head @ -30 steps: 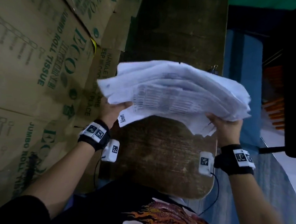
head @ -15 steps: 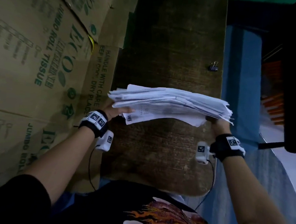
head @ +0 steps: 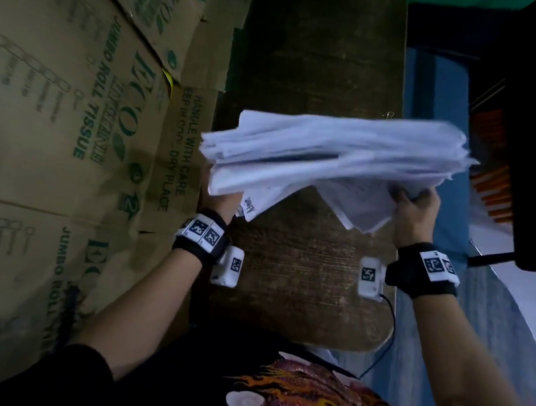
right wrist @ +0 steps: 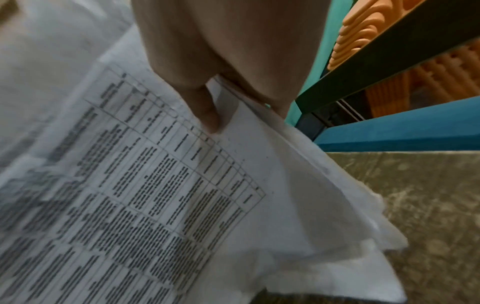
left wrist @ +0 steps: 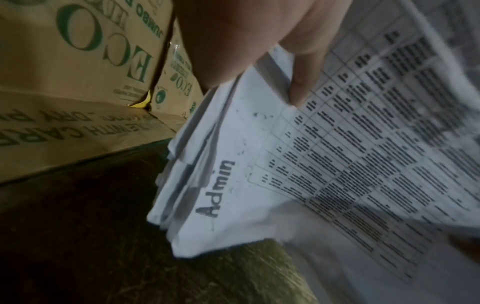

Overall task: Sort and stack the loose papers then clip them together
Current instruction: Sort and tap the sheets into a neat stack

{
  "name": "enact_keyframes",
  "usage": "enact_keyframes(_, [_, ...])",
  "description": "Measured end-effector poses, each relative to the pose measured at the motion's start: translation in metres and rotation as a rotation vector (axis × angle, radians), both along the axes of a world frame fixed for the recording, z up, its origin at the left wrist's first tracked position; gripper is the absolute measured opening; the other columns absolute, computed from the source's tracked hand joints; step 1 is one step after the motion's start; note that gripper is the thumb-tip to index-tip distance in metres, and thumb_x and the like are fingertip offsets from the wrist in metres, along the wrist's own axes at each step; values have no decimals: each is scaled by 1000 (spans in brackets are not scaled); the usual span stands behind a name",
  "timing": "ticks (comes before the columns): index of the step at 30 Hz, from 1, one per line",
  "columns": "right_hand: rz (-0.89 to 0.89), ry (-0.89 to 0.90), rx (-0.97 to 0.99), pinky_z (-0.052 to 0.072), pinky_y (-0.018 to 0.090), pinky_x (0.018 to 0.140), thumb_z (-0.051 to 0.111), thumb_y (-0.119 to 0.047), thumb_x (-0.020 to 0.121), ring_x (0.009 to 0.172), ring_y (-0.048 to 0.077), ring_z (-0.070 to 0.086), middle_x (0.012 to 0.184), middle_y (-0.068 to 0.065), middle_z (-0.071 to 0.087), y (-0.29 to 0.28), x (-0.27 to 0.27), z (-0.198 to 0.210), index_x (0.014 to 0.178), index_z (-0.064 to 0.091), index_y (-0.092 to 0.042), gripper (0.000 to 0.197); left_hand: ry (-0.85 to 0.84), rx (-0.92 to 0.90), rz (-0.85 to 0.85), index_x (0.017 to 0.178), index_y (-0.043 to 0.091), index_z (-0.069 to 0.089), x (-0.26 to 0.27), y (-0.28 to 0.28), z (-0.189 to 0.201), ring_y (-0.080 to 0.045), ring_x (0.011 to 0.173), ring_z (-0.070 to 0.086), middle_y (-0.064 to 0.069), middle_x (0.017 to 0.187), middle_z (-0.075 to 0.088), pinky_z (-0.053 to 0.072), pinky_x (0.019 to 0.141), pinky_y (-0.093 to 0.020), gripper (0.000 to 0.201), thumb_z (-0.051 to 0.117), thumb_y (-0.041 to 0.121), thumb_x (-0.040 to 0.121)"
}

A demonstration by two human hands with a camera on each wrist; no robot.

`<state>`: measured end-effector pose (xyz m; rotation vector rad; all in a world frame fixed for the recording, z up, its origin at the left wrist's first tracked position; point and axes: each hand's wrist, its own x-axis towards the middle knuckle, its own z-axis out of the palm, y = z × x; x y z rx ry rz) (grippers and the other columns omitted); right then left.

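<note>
**Q:** What is recorded along the left of the scene?

**A:** Flattened cardboard cartons [head: 60,118], printed in green with "ECO" and "JUMBO ROLL TISSUE", are noted at the left, bordering a dark wooden table [head: 302,284].

**Q:** How is the left hand found?

**A:** The left hand [head: 219,196] is seen at the left end of the paper stack [head: 333,156]. In the left wrist view the sheets are pinched between thumb and fingers [left wrist: 298,90], the thumb lying across a printed table. The word "Admin" [left wrist: 217,189] is handwritten near that corner.

**Q:** Where is the stack held?

**A:** It is held clear of the table, above its middle, spanning from one hand to the other. The sheets are unevenly aligned; lower corners droop towards the near side. The picture is blurred there, so finer edge alignment cannot be told.

**Q:** And the right hand?

**A:** The right hand [head: 415,210] is closed on the right end of the stack. In the right wrist view a thumb [right wrist: 205,111] is pressed onto a sheet bearing a ruled table, with fingers behind the sheets.

**Q:** Is a clip observed?

**A:** A binder clip [head: 388,115] is partly visible on the table just beyond the stack's far edge, towards the right. Only its wire handles are shown.

**Q:** Anything at the far right?

**A:** A dark shelf frame [head: 533,158] with orange items [head: 492,193] is recorded there.
</note>
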<state>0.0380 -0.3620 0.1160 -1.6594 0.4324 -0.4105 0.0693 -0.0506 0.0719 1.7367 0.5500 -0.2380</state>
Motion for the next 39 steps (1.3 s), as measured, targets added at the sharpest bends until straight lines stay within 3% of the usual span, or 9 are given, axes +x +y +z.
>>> enact_keyframes(5, [72, 62, -110, 47, 10, 62, 61, 9, 85, 67, -14, 59, 70, -30, 67, 13, -11, 19, 92, 60, -2, 13, -277, -100, 166, 117, 16, 63, 4, -18, 49, -11, 105, 67, 4, 113, 69, 56, 89, -35, 54, 84, 20, 68])
enact_keyframes(9, [81, 32, -137, 43, 17, 57, 63, 6, 83, 57, -9, 50, 63, -18, 61, 8, -24, 11, 72, 57, -1, 14, -340, -135, 209, 104, 26, 61, -6, -20, 47, 1, 96, 65, 11, 104, 67, 56, 86, -27, 35, 79, 15, 76])
enact_keyframes(14, [273, 135, 12, 48, 23, 80, 53, -1, 73, 89, 2, 61, 100, 4, 63, -11, -34, -16, 118, 54, -2, 45, -297, 21, 20, 106, 10, 60, -21, -8, 19, 9, 83, 63, 4, 98, 64, 52, 72, -12, 36, 71, -8, 77])
enact_keyframes(18, [329, 148, 24, 49, 20, 85, 58, -4, 75, 95, 0, 63, 102, -10, 67, -29, -25, -25, 120, 50, -5, 46, -217, 117, 12, 119, -7, 56, -18, 3, 11, -12, 97, 60, -7, 115, 60, 48, 82, -8, 62, 77, 20, 68])
enact_keyframes(22, [371, 234, -129, 45, 15, 80, 64, 5, 83, 89, -4, 65, 105, 13, 64, -25, -15, -36, 113, 59, 8, 30, -193, 150, 37, 118, -1, 61, -19, 3, 12, -29, 111, 62, -18, 120, 64, 50, 95, -38, 54, 78, 17, 70])
enact_keyframes(26, [253, 146, -39, 46, 27, 71, 60, 11, 85, 68, -8, 59, 76, -12, 65, -8, -3, -29, 89, 64, -2, 14, -308, 48, 158, 96, 15, 65, -12, -13, 30, -3, 84, 68, 4, 95, 71, 53, 77, -30, 20, 69, 5, 80])
enact_keyframes(29, [267, 20, -7, 51, 24, 77, 63, 5, 82, 85, 2, 65, 88, -11, 71, -10, -6, -15, 95, 65, -18, 26, -412, -120, 170, 100, 22, 62, -12, -5, 34, 3, 88, 67, 19, 90, 72, 54, 74, -19, 30, 66, -1, 82])
enact_keyframes(34, [342, 17, 21, 47, 26, 76, 58, -1, 65, 89, 13, 57, 99, 3, 58, -15, -15, -19, 115, 48, -7, 52, -433, -172, -94, 132, 8, 44, -9, 25, 21, -27, 119, 54, -12, 128, 56, 45, 102, -45, 76, 75, 19, 64])
enact_keyframes(39, [283, 127, 31, 48, 18, 80, 57, 3, 63, 89, -1, 61, 100, -7, 63, -15, -12, -32, 122, 49, -3, 59, -389, -106, -248, 126, 17, 50, 5, 39, 10, -20, 114, 59, -15, 120, 58, 49, 95, -33, 68, 69, 19, 62])
